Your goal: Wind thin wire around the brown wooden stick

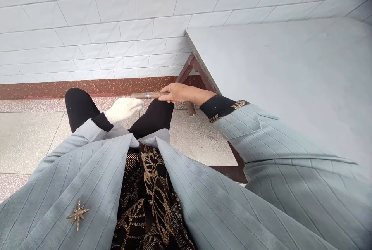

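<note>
My right hand (177,93), bare, is closed around one end of a brown stick-like rod (139,95) with a silvery band near its middle. The rod points left, roughly level, above my knees. My left hand (124,109) wears a white knitted glove. Its fingers are curled in just below the rod's far end, and whatever they may hold is hidden. Whether the glove touches the rod I cannot tell.
To my right stands a table with a pale grey top (276,87) and a reddish-brown frame (199,68). Ahead is a white tiled wall (116,29) with a red-brown skirting (52,90). Speckled floor tiles (29,133) lie around my black-trousered knees.
</note>
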Demonstrator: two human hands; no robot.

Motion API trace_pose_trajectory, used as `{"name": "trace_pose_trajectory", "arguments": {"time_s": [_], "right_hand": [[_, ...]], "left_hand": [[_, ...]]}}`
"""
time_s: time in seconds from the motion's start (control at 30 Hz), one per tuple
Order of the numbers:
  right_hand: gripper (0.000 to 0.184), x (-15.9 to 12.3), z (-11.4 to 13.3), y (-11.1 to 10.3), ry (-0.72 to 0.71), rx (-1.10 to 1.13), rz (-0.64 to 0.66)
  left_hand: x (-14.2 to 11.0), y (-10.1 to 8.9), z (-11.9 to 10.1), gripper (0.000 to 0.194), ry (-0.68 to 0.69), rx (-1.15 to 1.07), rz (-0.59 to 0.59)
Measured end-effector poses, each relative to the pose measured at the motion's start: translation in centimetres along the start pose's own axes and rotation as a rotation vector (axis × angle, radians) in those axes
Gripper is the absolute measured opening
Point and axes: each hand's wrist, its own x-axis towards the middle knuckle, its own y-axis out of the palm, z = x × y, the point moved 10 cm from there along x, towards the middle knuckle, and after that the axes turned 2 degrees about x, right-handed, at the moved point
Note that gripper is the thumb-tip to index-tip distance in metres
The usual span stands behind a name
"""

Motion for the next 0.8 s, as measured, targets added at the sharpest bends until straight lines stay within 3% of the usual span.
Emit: {"name": "trace_pose_trajectory", "arguments": {"time_s": [0.1,0.2,0.33,0.43,0.5,0.6,0.67,0.8], "right_hand": [[0.021,-0.4,0.0,2.2,-0.005,-0.050,0.215],[0.027,-1.4,1.0,4.1,-0.085,-0.024,0.420],[0.027,-3.0,3.0,4.6,-0.208,0.064,0.525],[0.022,-3.5,4.6,3.5,-0.307,0.170,0.459],[0.024,-3.2,5.0,2.1,-0.336,0.249,0.328],[0.027,-2.2,4.3,0.3,-0.295,0.325,0.136],[0.029,-1.7,3.6,-0.2,-0.248,0.338,0.071],[0.032,-0.8,2.3,-0.4,-0.179,0.347,0.012]], "left_hand": [[0.1,-1.2,-0.2,0.029,0.025,0.042,-0.051],[0.3,-2.2,0.2,0.029,-0.006,-0.052,-0.063],[0.1,-2.1,1.9,0.029,-0.095,-0.346,-0.053],[-0.1,-0.1,2.5,0.029,-0.130,-0.570,-0.010],[-0.3,1.6,2.5,0.032,-0.158,-0.692,0.015],[-0.5,4.3,1.1,0.032,-0.130,-0.737,0.156],[-0.5,4.9,0.3,0.031,-0.089,-0.701,0.202],[-0.3,4.1,-0.4,0.034,-0.007,-0.627,0.194]]}}
